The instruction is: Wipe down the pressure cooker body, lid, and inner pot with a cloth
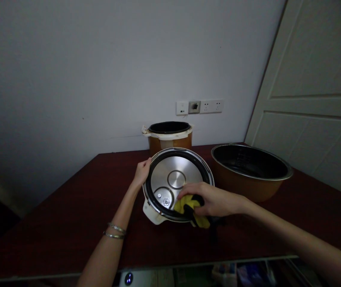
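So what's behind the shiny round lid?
Behind the lid stands a white-rimmed brown pot, dark inside, then the wall. The lid covers the pot's lower front, so that part can't be seen.

Lid (176,179) is before cooker (170,142), left of pot (245,185).

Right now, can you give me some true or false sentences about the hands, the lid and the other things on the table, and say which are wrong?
1. The right hand holds a yellow and black cloth. True.
2. The left hand holds the rim of the lid. True.
3. The bracelets are on the right arm. False: the bracelets are on the left arm.
4. The cooker stands behind the lid. True.
5. The pot is upside down. False: the pot's opening faces up.
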`<state>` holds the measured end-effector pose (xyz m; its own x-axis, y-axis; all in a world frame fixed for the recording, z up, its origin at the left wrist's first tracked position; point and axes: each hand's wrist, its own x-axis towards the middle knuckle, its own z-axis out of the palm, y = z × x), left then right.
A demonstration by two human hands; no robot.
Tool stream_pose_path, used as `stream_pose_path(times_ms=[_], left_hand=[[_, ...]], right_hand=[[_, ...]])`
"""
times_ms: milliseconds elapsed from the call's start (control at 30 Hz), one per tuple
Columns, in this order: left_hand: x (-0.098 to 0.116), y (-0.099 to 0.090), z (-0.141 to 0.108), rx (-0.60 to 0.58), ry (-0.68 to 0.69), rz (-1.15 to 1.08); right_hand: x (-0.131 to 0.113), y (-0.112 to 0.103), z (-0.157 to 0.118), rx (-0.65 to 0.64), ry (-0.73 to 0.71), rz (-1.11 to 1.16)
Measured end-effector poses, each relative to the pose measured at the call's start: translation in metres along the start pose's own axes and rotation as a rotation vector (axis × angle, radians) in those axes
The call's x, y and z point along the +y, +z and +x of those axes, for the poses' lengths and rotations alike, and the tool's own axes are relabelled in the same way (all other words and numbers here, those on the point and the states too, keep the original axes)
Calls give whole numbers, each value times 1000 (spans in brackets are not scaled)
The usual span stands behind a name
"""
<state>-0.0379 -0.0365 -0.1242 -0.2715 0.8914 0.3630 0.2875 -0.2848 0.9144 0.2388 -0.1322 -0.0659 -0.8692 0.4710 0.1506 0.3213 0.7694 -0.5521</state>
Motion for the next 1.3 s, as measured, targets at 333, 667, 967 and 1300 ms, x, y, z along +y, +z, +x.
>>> stream_pose_path(times_ms=[333,667,967,1300], left_hand=[[12,-1,-7,-15,29,43],[12,0,-7,2,30,48],[12,-1,-6,0,32,44],[4,0,-4,-1,-2,-18]], right_hand=[[19,2,0,-329,-23,-172],[13,8,9,-195,-125,-145],[5,6,-15,-253,-56,-529],[32,-40,-23,-182,5,-702]])
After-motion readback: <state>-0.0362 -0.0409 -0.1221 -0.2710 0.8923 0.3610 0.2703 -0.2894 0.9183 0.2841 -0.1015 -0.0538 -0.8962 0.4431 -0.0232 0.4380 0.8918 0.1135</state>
